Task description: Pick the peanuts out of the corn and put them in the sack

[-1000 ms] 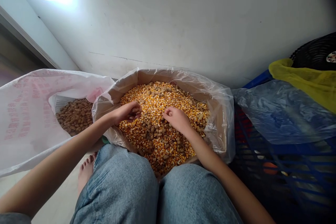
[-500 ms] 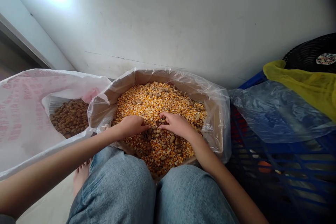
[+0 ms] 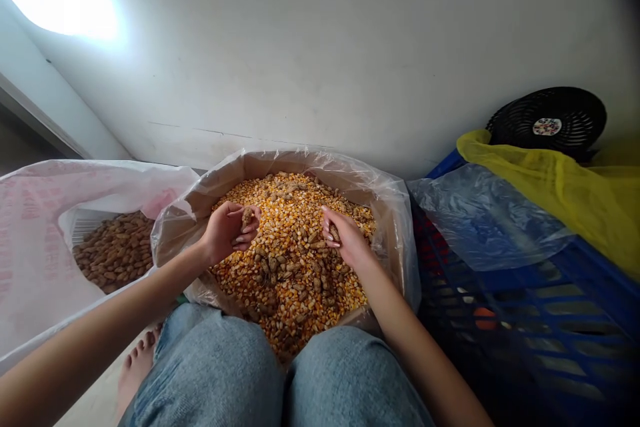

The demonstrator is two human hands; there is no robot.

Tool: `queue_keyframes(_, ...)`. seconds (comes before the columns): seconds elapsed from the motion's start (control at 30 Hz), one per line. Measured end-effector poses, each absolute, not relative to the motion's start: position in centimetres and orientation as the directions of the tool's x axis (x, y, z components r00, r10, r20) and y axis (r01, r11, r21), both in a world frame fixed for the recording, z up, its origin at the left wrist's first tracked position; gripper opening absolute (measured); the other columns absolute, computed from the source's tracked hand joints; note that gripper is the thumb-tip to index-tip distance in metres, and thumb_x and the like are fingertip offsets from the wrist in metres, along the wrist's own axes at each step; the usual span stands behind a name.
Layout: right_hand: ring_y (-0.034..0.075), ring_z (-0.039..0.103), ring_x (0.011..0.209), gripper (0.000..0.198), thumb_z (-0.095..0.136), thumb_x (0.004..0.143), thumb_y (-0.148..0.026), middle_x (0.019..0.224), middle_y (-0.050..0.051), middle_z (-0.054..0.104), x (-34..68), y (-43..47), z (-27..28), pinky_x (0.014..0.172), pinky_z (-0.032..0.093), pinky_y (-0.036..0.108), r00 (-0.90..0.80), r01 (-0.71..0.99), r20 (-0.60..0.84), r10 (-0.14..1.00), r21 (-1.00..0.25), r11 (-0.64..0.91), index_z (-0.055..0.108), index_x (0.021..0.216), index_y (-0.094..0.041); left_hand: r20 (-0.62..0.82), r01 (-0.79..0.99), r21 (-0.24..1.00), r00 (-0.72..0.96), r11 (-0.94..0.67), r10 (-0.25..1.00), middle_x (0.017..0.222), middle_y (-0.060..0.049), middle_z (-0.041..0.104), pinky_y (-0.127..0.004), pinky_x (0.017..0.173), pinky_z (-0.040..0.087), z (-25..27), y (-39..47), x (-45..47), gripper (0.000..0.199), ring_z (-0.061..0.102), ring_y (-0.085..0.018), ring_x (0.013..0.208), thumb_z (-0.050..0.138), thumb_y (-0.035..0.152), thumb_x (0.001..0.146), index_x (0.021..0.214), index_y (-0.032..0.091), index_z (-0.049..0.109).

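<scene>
Dried corn kernels (image 3: 287, 220) fill a box lined with clear plastic (image 3: 395, 213), with many unshelled peanuts (image 3: 273, 267) scattered over them. Above the left part of the corn, my left hand (image 3: 227, 233) is turned palm up, its fingers curled round peanuts (image 3: 247, 216). My right hand (image 3: 347, 239) hovers over the right part of the corn, fingers bent inward, with a peanut (image 3: 334, 232) showing in its palm. The hands are apart. More unshelled peanuts (image 3: 117, 250) lie inside a white sack (image 3: 35, 233) left of the box.
A dark blue plastic crate (image 3: 560, 320) stands on the right, with clear plastic sheeting (image 3: 495, 213) and yellow mesh (image 3: 560, 180) over it. Behind it is a black fan (image 3: 555, 121). A white wall (image 3: 300, 47) rises behind the box. My jeans-covered knees (image 3: 225, 360) press near its front.
Both hands have risen from the middle of the corn and moved apart. The left has turned palm up with peanuts in it. The view has shifted a little to the right.
</scene>
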State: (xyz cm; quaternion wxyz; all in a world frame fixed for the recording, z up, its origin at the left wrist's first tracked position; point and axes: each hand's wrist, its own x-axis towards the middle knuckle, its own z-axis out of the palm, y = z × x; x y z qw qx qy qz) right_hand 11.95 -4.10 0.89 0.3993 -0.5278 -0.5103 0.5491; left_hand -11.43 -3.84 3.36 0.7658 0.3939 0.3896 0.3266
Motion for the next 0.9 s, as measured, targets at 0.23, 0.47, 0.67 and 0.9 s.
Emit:
queue_keyframes(0.23, 0.011, 0.041, 0.045, 0.032, 0.047, 0.072, -0.046, 0.052, 0.000, 0.051, 11.5, -4.4, -1.4, 0.044, 0.024, 0.023, -0.007, 0.866, -0.162, 0.987, -0.495, -0.075, 0.051, 0.058, -0.018, -0.395, 0.216, 0.916, 0.328, 0.339, 0.858, 0.048, 0.005, 0.028, -0.018, 0.033, 0.014, 2.5, -4.2, -11.9, 0.033, 0.022, -0.004, 0.035, 0.038, 0.047, 0.075, 0.059, 0.017, 0.037)
queue_keyframes(0.47, 0.013, 0.048, 0.051, 0.029, 0.046, 0.074, -0.044, 0.061, 0.002, 0.058, 11.3, -4.4, -1.3, 0.047, 0.027, 0.023, 0.017, 0.883, -0.147, 0.989, -0.462, -0.084, 0.055, 0.066, -0.018, -0.223, 0.914, 0.171, 0.401, -0.369, 0.889, 0.060, -0.004, 0.056, -0.024, 0.051, 0.036, 1.2, -5.4, -11.5, 0.023, 0.053, -0.016, 0.057, 0.042, 0.039, 0.075, 0.079, 0.018, 0.052)
queue_keyframes(0.67, 0.011, 0.046, 0.048, 0.023, 0.046, 0.073, -0.039, 0.061, 0.000, 0.057, 11.4, -4.4, -1.2, 0.045, 0.027, 0.022, -0.051, 0.774, -0.201, 0.978, -0.627, -0.088, 0.056, 0.069, -0.019, -0.260, 0.852, 0.052, 0.515, -0.521, 0.817, 0.069, -0.011, 0.061, -0.028, 0.054, 0.037, 0.2, -5.3, -10.3, 0.025, 0.057, -0.021, 0.061, 0.037, 0.034, 0.078, 0.084, 0.017, 0.054)
queue_keyframes(0.9, 0.012, 0.046, 0.048, 0.033, 0.045, 0.071, -0.051, 0.059, 0.000, 0.054, 12.0, -4.5, -0.9, 0.046, 0.027, 0.023, -0.016, 0.801, -0.185, 0.983, -0.591, -0.098, 0.053, 0.074, -0.019, -0.330, 0.672, 0.741, 0.360, 0.004, 0.873, 0.054, 0.002, 0.043, -0.019, 0.041, 0.028, 2.3, -4.3, -12.4, 0.026, 0.039, -0.008, 0.045, 0.040, 0.041, 0.074, 0.072, 0.018, 0.051)
